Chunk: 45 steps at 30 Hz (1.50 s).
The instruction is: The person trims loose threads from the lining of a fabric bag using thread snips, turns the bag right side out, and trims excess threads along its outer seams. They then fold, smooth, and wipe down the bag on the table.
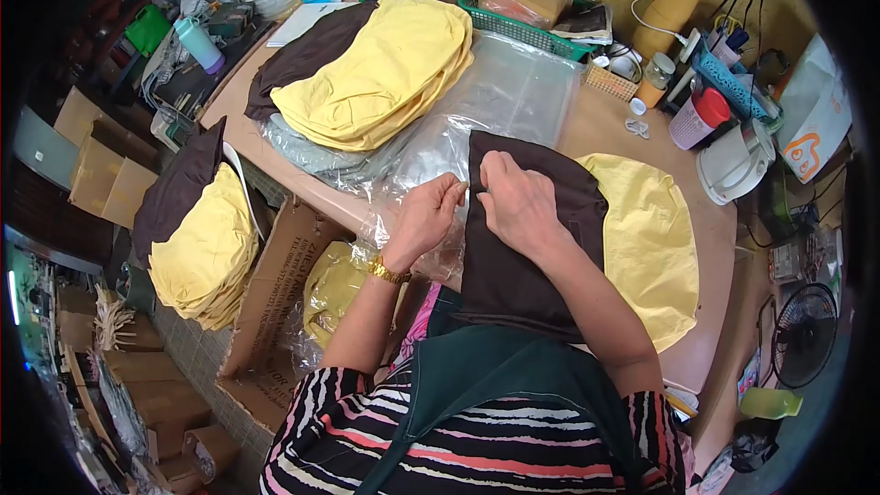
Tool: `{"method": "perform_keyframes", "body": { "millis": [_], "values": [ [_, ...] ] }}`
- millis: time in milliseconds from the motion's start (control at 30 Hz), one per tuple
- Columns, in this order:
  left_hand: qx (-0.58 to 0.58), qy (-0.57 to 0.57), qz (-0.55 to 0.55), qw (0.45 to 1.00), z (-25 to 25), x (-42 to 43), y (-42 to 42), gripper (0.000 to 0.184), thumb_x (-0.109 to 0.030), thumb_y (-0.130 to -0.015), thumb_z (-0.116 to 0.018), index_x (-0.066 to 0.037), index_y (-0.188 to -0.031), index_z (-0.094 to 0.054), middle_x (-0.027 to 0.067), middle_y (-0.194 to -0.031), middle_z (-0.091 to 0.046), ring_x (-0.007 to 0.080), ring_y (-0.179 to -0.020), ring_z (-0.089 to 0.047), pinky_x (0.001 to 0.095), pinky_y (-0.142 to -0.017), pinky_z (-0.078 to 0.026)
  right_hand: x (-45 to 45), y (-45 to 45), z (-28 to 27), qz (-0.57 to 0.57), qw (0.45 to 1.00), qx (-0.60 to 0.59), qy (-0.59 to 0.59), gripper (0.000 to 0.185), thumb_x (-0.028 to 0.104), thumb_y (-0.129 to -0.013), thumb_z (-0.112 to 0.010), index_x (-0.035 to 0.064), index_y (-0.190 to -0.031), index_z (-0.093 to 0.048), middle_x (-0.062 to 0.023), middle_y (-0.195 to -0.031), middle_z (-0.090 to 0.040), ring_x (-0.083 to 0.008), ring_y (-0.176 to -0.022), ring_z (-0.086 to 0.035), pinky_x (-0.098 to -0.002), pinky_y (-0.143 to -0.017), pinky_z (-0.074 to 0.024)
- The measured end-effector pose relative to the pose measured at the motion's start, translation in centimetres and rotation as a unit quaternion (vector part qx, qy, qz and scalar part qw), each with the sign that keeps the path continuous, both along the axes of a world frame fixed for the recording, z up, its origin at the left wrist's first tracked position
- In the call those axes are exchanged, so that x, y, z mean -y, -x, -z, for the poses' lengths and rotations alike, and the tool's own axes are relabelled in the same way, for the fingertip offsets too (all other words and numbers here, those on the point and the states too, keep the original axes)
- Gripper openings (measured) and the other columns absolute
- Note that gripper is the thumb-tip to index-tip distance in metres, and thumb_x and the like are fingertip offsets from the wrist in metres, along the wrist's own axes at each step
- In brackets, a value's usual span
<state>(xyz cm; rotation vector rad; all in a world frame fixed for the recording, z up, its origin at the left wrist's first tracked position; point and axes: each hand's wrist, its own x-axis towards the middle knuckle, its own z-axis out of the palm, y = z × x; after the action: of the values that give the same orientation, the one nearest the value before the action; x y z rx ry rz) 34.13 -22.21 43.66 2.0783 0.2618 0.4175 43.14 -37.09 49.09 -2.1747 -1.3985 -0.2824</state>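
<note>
A flat dark brown and yellow fabric piece [541,284] lies on the table before me, brown part on the left, yellow on the right. My left hand [423,225], with a gold watch at the wrist, is pinched closed at the brown part's left edge, over clear plastic. Whatever is between its fingertips is too small to make out. My right hand [521,202] rests over the brown part near its upper left corner, fingers curled in; what they grip is hidden. Clear plastic bags [495,82] spread beneath and beyond my hands.
A stack of similar brown and yellow pieces [367,82] stands at the back left, another stack [206,247] lower left. An open cardboard box [275,312] holding yellow fabric is beside my left arm. A green basket [522,23], cups [701,119] and a fan [805,335] line the back and right.
</note>
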Motion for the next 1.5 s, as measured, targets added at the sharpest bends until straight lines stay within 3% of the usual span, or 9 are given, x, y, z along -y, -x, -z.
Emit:
{"method": "perform_keyframes", "body": {
  "millis": [633,800,1333,1500],
  "values": [
    [-0.020,0.019,-0.004,1.000,-1.1,-0.1,0.3,0.034,-0.026,-0.101,-0.050,-0.003,-0.076,-0.052,0.0029,-0.060,-0.040,0.0104,-0.059,-0.037,0.0292,-0.055,-0.035,-0.3,-0.5,-0.4,-0.012,0.999,0.029,-0.024,0.033,0.003,-0.070,-0.073,0.0050,-0.089,-0.046,-0.0110,-0.081,-0.054,-0.0309,-0.072,-0.061,-0.0398,-0.062,-0.0461],
    [-0.025,0.046,-0.014,0.999,-0.7,-0.6,0.4,0.034,-0.025,-0.101,-0.049,-0.003,-0.076,-0.052,0.0011,-0.059,-0.039,0.0097,-0.057,-0.036,0.0289,-0.053,-0.034,0.4,0.2,-1.6,0.007,0.999,-0.035,-0.028,0.035,0.005,-0.069,-0.075,0.0063,-0.089,-0.047,-0.0100,-0.083,-0.054,-0.0326,-0.069,-0.059,-0.0415,-0.062,-0.0453],
    [0.017,0.061,-0.008,0.998,-0.6,-0.5,0.3,0.034,-0.025,-0.102,-0.048,-0.003,-0.076,-0.051,-0.0011,-0.059,-0.036,0.0082,-0.058,-0.033,0.0273,-0.052,-0.032,0.1,0.7,-1.0,-0.008,0.999,-0.032,0.011,0.037,0.002,-0.069,-0.075,0.0058,-0.090,-0.046,-0.0109,-0.081,-0.053,-0.0342,-0.069,-0.059,-0.0416,-0.060,-0.0443],
    [0.005,0.072,-0.019,0.997,0.0,-0.7,0.2,0.034,-0.026,-0.102,-0.049,-0.004,-0.075,-0.050,-0.0026,-0.058,-0.035,0.0066,-0.055,-0.032,0.0263,-0.050,-0.031,1.1,2.1,-3.6,0.009,0.998,-0.043,0.043,0.036,0.004,-0.070,-0.074,0.0047,-0.089,-0.045,-0.0123,-0.083,-0.055,-0.0330,-0.071,-0.062,-0.0417,-0.062,-0.0475]
  ]
}}
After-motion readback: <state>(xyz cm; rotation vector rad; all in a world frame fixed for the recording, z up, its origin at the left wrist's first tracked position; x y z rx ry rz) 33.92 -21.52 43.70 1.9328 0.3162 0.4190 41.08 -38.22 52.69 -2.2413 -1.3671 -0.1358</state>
